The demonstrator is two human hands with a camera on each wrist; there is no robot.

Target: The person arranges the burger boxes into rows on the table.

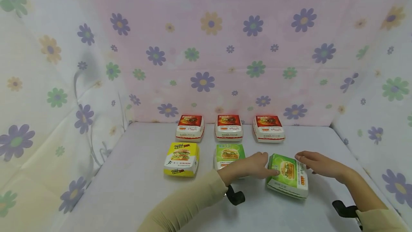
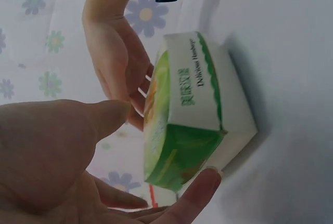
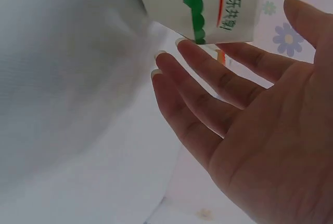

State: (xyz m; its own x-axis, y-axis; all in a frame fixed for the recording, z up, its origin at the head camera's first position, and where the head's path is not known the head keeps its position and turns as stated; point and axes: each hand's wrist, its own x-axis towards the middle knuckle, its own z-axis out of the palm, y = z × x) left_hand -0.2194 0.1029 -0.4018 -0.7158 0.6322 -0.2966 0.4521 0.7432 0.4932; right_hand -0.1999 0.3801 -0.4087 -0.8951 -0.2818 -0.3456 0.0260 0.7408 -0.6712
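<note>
A green and white burger box sits turned at an angle at the right front of the table, a burger picture on its lid. My left hand is at its left side, thumb over the lid's edge and one fingertip right at the lower corner. On the other side is my right hand, its fingers extended with tips close to the box's white side wall. Partly hidden behind the left forearm stands a second green burger box.
Left of the green boxes stands a yellow and white burger box. Along the back are three red and white burger boxes, at left, middle and right. Flowered cloth walls enclose the white table at back and sides.
</note>
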